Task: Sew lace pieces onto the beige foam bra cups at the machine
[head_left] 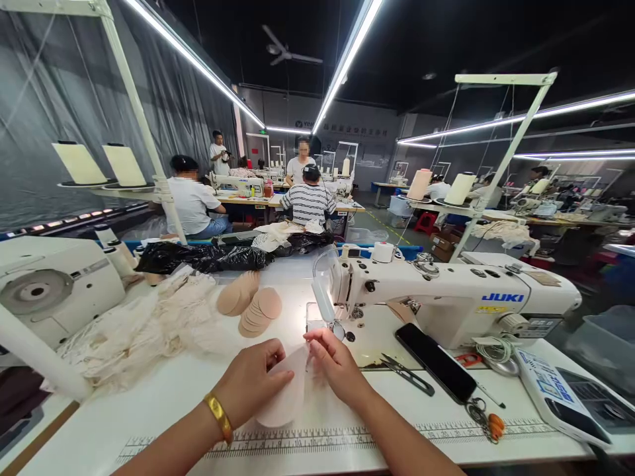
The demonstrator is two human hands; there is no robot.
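- Far left, a white machine (64,287) stands at the table's end, facing its neighbour, with thread cones (77,163) raised on a stand, presumably so the yarn can feed freely from above.
- Beside it, a heap of lace (153,320) spreads over the tabletop, loosely piled, probably to stay within reach of the left hand.
- Behind the lace lies a black bag (203,256), apparently pushed to the back to leave working room.
- Next, beige discs (260,311) lie in two overlapping, fanned stacks, an arrangement that should make single ones easy to lift.
- The left hand (258,380) pinches a pale piece (284,400), thumb on top and fingers curled; the grip seems meant to steady it.
- That piece hangs tilted between the hands, over the ruler (307,441) and in front of the lamp (323,301), likely for good light.
- The right hand (340,367) has its fingertips drawn together at the piece's upper edge; whether they pinch it or merely touch, I cannot tell.
- Right of that, snips (407,375) and a phone (436,363) lie before the JUKI machine (446,287), probably for quick reach.
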